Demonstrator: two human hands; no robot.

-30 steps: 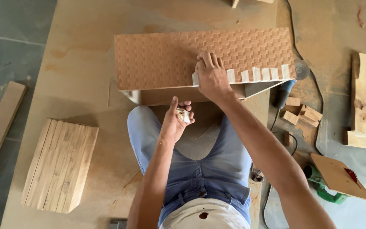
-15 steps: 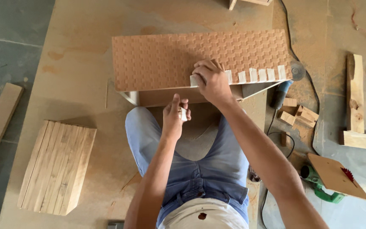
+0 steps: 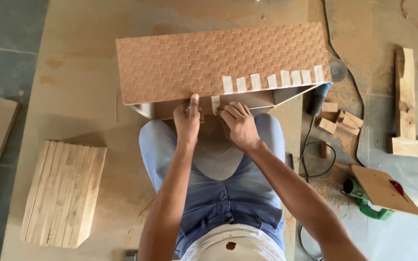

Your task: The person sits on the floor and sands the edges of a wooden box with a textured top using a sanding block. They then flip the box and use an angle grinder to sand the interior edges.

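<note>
A brown panel [image 3: 180,63] with an embossed checker pattern lies on top of a wooden box [image 3: 255,99] in front of my knees. Several short strips of pale tape [image 3: 272,79] run along the panel's near edge on the right. My left hand [image 3: 187,118] is closed around a small tape roll, its thumb pressed up against the panel's edge. My right hand [image 3: 238,125] pinches a fresh tape strip [image 3: 215,103] that hangs between both hands at the box's front face.
A block of stacked wooden slats [image 3: 61,191] lies to my left on the plywood floor sheet [image 3: 83,96]. Right of me are small wood offcuts [image 3: 337,121], a blue power tool [image 3: 319,99] with a black cable [image 3: 310,159], a green saw [image 3: 364,205] and planks [image 3: 405,96].
My right hand left the top of the panel and came down to the box's front edge. My left hand rose with the roll to meet it, and a new strip now spans between them.
</note>
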